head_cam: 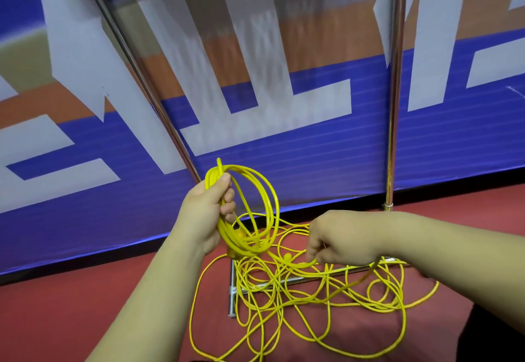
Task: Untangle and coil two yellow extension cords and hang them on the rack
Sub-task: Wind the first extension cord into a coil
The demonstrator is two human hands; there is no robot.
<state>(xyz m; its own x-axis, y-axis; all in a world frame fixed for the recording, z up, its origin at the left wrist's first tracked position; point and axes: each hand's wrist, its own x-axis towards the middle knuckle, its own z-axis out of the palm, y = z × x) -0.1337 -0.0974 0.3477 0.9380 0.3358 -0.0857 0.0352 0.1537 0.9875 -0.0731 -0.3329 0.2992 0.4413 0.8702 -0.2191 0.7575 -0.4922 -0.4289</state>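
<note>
My left hand (208, 214) grips a coil of yellow cord (268, 205), several loops held upright above the floor. From the coil a strand runs down to my right hand (338, 238), whose fingers pinch the cord low over the pile. A loose tangle of yellow cord (306, 302) lies spread on the red floor below both hands, draped over the rack's base bar. I cannot tell the two cords apart within the tangle.
The metal rack has two shiny uprights, one slanting at the left (136, 69) and one at the right (395, 91), and a base bar (287, 280) with a short crosspiece on the red floor (85, 310). A blue, white and orange banner (284, 148) stands right behind.
</note>
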